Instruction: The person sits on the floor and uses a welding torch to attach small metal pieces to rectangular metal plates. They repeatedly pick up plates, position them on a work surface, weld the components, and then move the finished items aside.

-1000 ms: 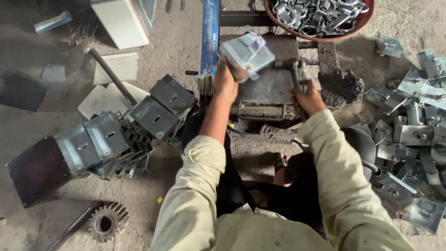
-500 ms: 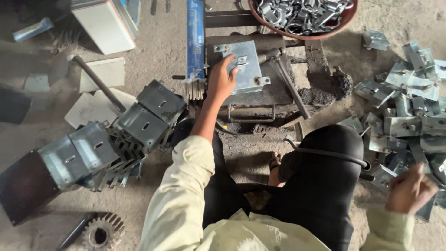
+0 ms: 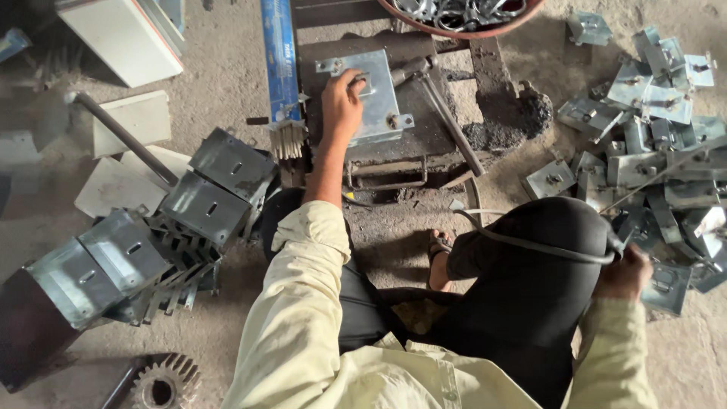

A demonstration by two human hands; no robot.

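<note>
My left hand (image 3: 342, 102) presses flat, fingers spread, on the galvanised metal bracket (image 3: 369, 97) lying on the dark work block (image 3: 424, 136) straight ahead of me, its long side running away from me. My right hand (image 3: 623, 274) is well off to the right by my knee, closed round the black cable (image 3: 530, 244) and a thin rod (image 3: 659, 178) that slants up over the heap of finished brackets (image 3: 659, 151). So the left is the nearer hand by far. The hammer (image 3: 443, 113) lies just right of the bracket, untouched. Half a second ago my right hand was lower and further out; now it's come in, gripping.
</note>
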